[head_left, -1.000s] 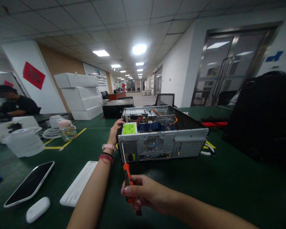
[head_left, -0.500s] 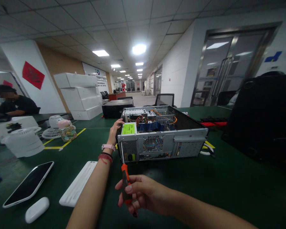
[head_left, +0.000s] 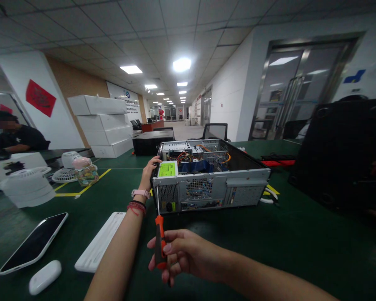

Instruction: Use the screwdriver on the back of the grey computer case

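Observation:
An opened computer case (head_left: 211,190) lies on its side on the green table, its back panel facing me and its wiring showing. A power supply (head_left: 168,169) with a green label sits in its near left corner. My left hand (head_left: 149,172) grips the case's left edge, the fingertips over the top and the thumb side hidden. Between the thumb and fingers of my right hand (head_left: 183,253) is an orange and black screwdriver (head_left: 160,242). Its shaft points up at the left edge of the back panel. Whether the tip sits in a screw is too small to tell.
Left on the table (head_left: 238,251) are a phone (head_left: 34,242), a white earbud case (head_left: 45,276), a white slab-like device (head_left: 102,240), a jar (head_left: 86,171) and small fans. White boxes (head_left: 102,125) stand behind. A large black object (head_left: 335,154) stands right. A person (head_left: 19,136) sits far left.
The view has shifted slightly, so most things sit a little further left. The screwdriver handle has turned a little in my right hand, and its fingers have shifted. My left hand stays on the case.

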`<state>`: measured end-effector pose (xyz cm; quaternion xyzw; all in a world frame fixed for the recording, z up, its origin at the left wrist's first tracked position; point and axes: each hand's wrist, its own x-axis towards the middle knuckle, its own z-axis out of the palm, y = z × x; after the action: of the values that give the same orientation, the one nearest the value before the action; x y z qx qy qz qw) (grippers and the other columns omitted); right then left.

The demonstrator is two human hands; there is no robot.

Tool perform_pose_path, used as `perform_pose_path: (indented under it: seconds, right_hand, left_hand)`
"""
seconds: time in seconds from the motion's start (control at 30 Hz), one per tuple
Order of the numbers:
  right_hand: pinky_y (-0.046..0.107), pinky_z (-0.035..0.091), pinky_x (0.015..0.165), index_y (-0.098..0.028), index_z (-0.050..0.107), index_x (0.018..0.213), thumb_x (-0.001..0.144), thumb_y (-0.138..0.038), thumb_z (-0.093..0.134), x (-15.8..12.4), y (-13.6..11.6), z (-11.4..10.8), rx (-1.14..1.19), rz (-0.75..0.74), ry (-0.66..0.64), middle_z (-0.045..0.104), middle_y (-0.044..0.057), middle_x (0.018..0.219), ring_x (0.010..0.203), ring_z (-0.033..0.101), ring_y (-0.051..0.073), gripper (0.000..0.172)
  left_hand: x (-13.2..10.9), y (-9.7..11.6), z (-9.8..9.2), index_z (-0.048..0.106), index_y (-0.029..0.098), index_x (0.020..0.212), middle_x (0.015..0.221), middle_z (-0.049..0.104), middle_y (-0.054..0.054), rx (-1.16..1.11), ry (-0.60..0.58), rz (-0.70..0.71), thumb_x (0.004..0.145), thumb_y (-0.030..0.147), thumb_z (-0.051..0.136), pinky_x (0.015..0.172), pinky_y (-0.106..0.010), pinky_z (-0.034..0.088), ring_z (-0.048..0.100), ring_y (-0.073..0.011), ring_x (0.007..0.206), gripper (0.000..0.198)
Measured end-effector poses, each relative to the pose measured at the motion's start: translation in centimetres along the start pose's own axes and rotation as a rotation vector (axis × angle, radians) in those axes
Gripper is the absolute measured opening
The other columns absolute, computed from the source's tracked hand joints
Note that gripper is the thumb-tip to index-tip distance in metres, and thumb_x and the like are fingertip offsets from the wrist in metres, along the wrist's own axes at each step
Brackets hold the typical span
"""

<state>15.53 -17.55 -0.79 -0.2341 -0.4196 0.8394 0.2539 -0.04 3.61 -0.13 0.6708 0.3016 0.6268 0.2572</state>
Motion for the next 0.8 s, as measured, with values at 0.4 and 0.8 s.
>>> perform_pose_path:
  seconds: [0.4,0.8]
  right_hand:
    - [0.027,0.044,0.06,-0.014,0.054,0.092,0.057,-0.029,0.078,0.53,0.75,-0.65,0.002,-0.024,0.03,0.064,0.001,0.075,0.057,0.057,0.009,0.045]
    - [0.021,0.043,0.052,-0.017,0.045,0.087,0.065,-0.031,0.073,0.62,0.31,-0.71,-0.046,-0.027,-0.072,0.068,0.005,0.079,0.053,0.059,0.009,0.038]
  left_hand:
    - [-0.18,0.34,-0.16,0.061,0.015,0.085,0.124,0.056,-0.009,0.027,-0.009,-0.017,0.075,0.027,0.037,0.107,-0.036,0.03,0.047,-0.0239,0.12,0.028]
    - [-0.14,0.69,-0.22,0.061,0.015,0.082,0.122,0.058,-0.011,0.027,-0.018,-0.019,0.073,0.029,0.038,0.107,-0.039,0.031,0.047,-0.026,0.12,0.028]
